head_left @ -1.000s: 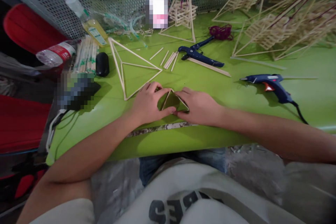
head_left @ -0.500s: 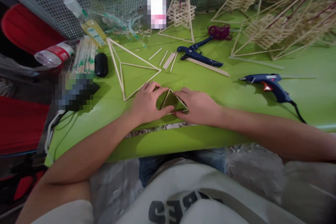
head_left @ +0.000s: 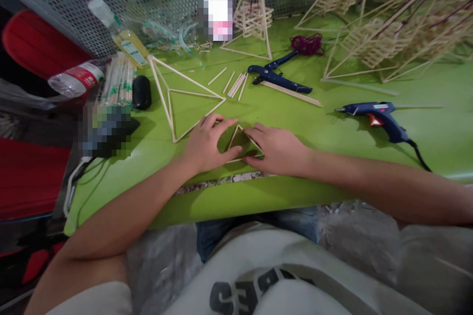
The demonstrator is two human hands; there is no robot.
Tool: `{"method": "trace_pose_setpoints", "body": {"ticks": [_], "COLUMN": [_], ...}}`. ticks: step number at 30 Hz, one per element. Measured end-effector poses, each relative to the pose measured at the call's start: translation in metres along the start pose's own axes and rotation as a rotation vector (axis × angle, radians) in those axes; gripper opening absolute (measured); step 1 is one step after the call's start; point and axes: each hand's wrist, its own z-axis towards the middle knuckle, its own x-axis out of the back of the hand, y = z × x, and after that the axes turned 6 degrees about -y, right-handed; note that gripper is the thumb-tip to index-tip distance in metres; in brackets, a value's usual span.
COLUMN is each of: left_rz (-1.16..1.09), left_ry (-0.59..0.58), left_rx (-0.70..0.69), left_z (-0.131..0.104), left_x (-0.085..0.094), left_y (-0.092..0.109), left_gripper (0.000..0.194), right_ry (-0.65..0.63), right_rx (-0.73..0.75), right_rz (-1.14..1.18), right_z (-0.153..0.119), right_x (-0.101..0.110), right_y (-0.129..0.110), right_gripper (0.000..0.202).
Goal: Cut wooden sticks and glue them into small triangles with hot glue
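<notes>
1. Green worktop point(head_left: 314, 128): large pale-wood stick frame point(head_left: 186, 78) lies ahead-left of the left hand, its near edge close to the fingers.
2. Short loose wooden sticks point(head_left: 236, 85) and dark-blue cutter point(head_left: 275, 78) lie beyond both hands; blue glue gun point(head_left: 380, 109) lies well right of the right hand.
3. Small triangle of pale wooden sticks point(head_left: 233, 137): between the hands.
4. Left hand point(head_left: 204, 145): thumb and fingers spread wide; contact cannot be confirmed.
5. Right hand point(head_left: 279, 150): partly closed, holding the triangle's right corner.
</notes>
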Motion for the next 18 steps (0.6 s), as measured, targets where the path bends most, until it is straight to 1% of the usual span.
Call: {"method": "trace_pose_setpoints", "body": {"ticks": [3, 7, 12, 18], "left_rz": [0.062, 0.060, 0.027, 0.081], "left_ry": [-0.009, -0.008, 0.036, -0.026], "left_rx": [-0.043, -0.045, -0.056, -0.033], "left_z": [0.0010, 0.0019, 0.0023, 0.0014], "left_x": [0.0030, 0.0035, -0.0023, 0.0059], "left_y": [0.0022, 0.0044, 0.0009, 0.0087], "left_gripper": [0.083, 0.081, 0.092, 0.083], "right_ry": [0.007, 0.009, 0.017, 0.015], "right_rx": [0.000, 0.004, 0.008, 0.000], "right_rz": [0.000, -0.006, -0.019, -0.017], "right_z": [-0.0003, -0.0008, -0.0005, -0.0003], "right_x": [0.0004, 0.0001, -0.0011, -0.0020], "right_y": [-0.0005, -0.0006, -0.0002, -0.0002], "right_gripper": [0.060, 0.061, 0.060, 0.061]}}
